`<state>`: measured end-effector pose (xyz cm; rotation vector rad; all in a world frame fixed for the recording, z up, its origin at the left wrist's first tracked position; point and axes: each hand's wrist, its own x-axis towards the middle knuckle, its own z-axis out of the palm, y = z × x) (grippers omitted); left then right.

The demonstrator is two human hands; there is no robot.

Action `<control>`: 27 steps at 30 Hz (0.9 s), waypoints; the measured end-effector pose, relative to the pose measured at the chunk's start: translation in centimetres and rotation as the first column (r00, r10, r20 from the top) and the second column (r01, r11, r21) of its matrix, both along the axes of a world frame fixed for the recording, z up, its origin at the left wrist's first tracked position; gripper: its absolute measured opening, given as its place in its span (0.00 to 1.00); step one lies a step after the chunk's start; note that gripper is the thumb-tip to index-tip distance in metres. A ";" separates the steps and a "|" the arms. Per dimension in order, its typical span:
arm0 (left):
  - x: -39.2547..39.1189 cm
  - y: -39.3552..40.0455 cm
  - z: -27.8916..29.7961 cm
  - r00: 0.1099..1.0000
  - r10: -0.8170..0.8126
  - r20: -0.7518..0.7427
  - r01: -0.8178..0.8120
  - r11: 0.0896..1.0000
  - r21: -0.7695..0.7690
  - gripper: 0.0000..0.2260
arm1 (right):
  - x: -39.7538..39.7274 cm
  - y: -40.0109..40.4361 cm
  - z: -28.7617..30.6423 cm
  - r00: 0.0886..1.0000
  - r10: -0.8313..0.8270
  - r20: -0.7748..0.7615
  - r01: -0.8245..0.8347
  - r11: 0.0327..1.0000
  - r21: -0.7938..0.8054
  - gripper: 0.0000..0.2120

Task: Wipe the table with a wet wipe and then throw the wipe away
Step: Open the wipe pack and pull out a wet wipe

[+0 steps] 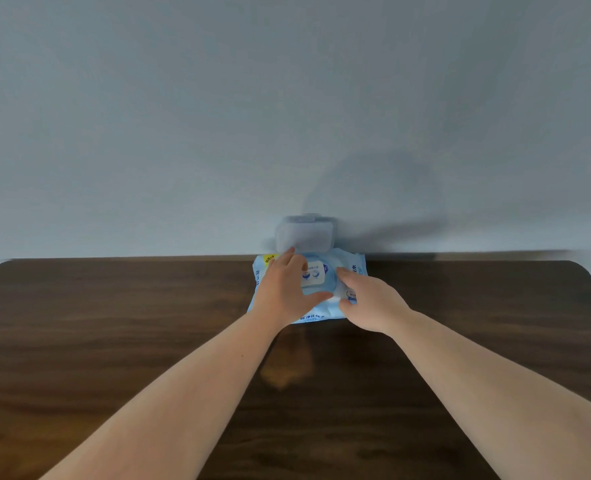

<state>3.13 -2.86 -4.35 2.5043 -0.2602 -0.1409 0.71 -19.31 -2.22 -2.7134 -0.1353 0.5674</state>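
A light blue wet wipe pack lies flat at the far edge of the dark wooden table, against the wall. Its translucent flip lid stands up and open. My left hand lies on the pack's left half, with fingers over the top and the thumb along the near side, holding it down. My right hand reaches in from the right, fingertips on the pack beside the round opening. A small pale white piece shows by my right thumb. I cannot tell whether the thumb pinches it.
A plain grey-blue wall rises directly behind the table's far edge. The table's rounded far corners show at the left and right. My two bare forearms cross the near half of the tabletop. No bin is in view.
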 end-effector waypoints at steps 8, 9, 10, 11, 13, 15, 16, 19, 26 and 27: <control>-0.1 1.0 1.5 0.989 0.139 0.051 -0.135 0.988 -0.080 0.05 | 0.5 0.4 0.5 0.999 -0.035 -0.012 0.035 0.999 -0.027 0.23; 0.0 1.5 1.6 0.984 0.170 0.044 -0.168 0.984 -0.053 0.05 | 0.7 0.5 0.5 0.999 -0.050 0.011 0.050 0.998 -0.044 0.21; 0.1 1.9 1.7 0.979 0.202 0.032 -0.202 0.979 -0.021 0.06 | 1.0 0.7 0.5 0.997 -0.054 0.058 0.058 0.996 -0.067 0.18; 0.2 2.4 1.6 0.973 0.228 0.022 -0.228 0.974 -0.007 0.08 | 1.4 1.0 0.5 0.992 -0.048 0.115 0.058 0.995 -0.085 0.16; 0.3 2.9 1.6 0.964 0.266 -0.017 -0.267 0.963 -0.046 0.08 | 1.9 1.8 0.3 0.978 -0.019 0.206 0.036 0.996 -0.078 0.14; 0.4 3.1 1.6 0.956 0.290 -0.047 -0.293 0.952 -0.091 0.07 | 2.3 3.0 0.2 0.976 0.001 0.218 0.010 0.999 -0.047 0.14; 0.4 3.2 1.5 0.954 0.294 -0.054 -0.298 0.949 -0.106 0.07 | 2.4 3.7 0.0 0.977 0.007 0.215 0.001 0.999 -0.039 0.14; 0.3 3.4 1.4 0.960 0.274 -0.062 -0.280 0.950 -0.138 0.07 | 2.6 5.0 -0.6 0.973 -0.016 0.232 0.021 1.000 -0.022 0.12; 0.4 4.0 1.4 0.961 0.263 -0.091 -0.274 0.949 -0.153 0.07 | 3.4 5.1 -1.2 0.971 -0.150 0.186 0.129 0.985 0.119 0.06; 0.4 4.1 1.4 0.960 0.261 -0.099 -0.274 0.950 -0.150 0.08 | 3.5 5.0 -1.1 0.969 -0.191 0.158 0.164 0.971 0.171 0.05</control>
